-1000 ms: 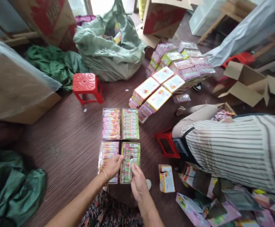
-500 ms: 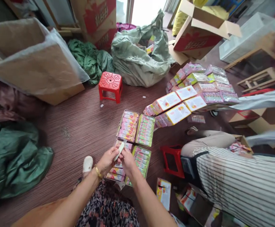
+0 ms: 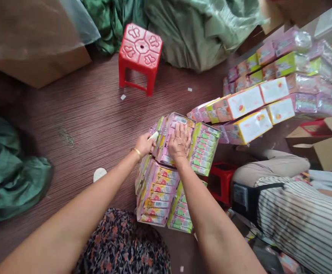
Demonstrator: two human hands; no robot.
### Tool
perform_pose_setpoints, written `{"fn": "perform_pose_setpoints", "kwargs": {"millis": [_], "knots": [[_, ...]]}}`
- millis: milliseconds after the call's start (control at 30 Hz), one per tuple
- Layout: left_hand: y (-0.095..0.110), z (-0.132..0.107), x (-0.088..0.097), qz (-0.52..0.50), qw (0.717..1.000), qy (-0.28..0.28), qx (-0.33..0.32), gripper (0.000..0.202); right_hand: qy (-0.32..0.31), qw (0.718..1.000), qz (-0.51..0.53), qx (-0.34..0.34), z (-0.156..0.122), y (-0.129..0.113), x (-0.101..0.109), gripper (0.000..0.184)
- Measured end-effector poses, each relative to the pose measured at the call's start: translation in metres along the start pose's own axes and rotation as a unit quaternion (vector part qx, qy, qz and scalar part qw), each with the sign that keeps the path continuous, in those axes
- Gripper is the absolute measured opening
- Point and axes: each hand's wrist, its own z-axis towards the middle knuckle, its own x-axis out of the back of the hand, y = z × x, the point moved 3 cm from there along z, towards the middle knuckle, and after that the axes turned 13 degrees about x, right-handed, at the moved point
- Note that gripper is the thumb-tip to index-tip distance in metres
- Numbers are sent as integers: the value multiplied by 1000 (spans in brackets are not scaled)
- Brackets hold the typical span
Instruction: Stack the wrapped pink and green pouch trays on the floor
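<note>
My left hand (image 3: 145, 145) is closed around a pale utility knife (image 3: 153, 136), its tip pointing up and right beside the boxes. My right hand (image 3: 180, 142) lies flat, fingers stretched, on the packets in an open box of pink packets (image 3: 182, 119). Touching that box on the right is a box of green packets (image 3: 204, 147). Nearer to me stand another box of pink and yellow packets (image 3: 160, 196) and a second green one (image 3: 183, 213), partly hidden by my right forearm.
Stacked packed boxes (image 3: 245, 104) run off to the right. A red stool (image 3: 140, 47) stands ahead, near a large grey-green sack (image 3: 194, 34). At right sits a person in a striped top (image 3: 305, 217). Green cloth (image 3: 11, 171) lies at left.
My hands have parted: the left keeps the knife, while the right has let go of it and now presses flat on the far pink box. The view has moved closer to the boxes.
</note>
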Motion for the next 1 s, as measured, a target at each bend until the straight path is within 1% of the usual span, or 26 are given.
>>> {"fn": "perform_pose_setpoints", "kwargs": {"millis": [100,167,233,300,333,400,467,533,600,633,667,700,733,767,800,833,867,933,967,1000], "knots": [[28,37,1,82,995,35,-53,25,-14,1000,-20,-2,-3,2,-1,54],[42,57,6,165,981,48,-90,35,-26,999,-29,-7,-2,3,0,54],[48,70,9,250,958,54,-129,44,-28,999,-37,-9,-1,2,0,55],[44,73,7,292,943,48,-154,48,-28,999,-40,-11,0,1,-1,55],[38,70,4,304,939,38,-157,49,-31,999,-39,-14,-1,0,-1,55],[17,54,-8,317,937,5,-146,52,-38,998,-39,-22,-2,-1,-3,55],[-10,30,-19,321,939,-24,-119,54,-43,998,-40,-29,-4,-2,-4,55],[-40,4,-22,329,940,-31,-88,55,-43,998,-41,-35,-5,-2,-4,56],[-67,-16,-15,352,932,-60,-65,52,-41,998,-40,-38,-5,-2,-3,56],[-76,-21,-8,365,926,-80,-56,49,-41,998,-39,-36,-5,-2,-3,56],[-83,-21,0,368,924,-92,-45,47,-41,998,-38,-32,-4,-2,-3,57],[-83,-16,10,357,929,-91,-40,45,-41,998,-38,-29,-4,-2,-2,57],[-78,-6,19,329,940,-74,-45,44,-39,998,-39,-25,-4,-2,-2,57],[-67,8,27,293,954,-45,-55,43,-35,998,-43,-21,-5,-3,-2,57],[-51,26,31,245,966,-8,-81,42,-31,998,-49,-18,-5,-3,-2,57],[-33,46,31,221,969,13,-108,42,-27,998,-56,-15,-6,-2,-2,57],[-14,67,25,225,966,21,-126,41,-25,998,-63,-11,-6,-2,-3,57],[16,104,4,261,956,25,-133,35,-23,997,-72,-2,-6,-1,-5,58],[25,115,-8,272,952,25,-135,35,-23,997,-75,1,-6,1,-6,58],[27,121,-20,281,950,19,-136,36,-22,997,-78,2,-6,2,-6,58]]}}
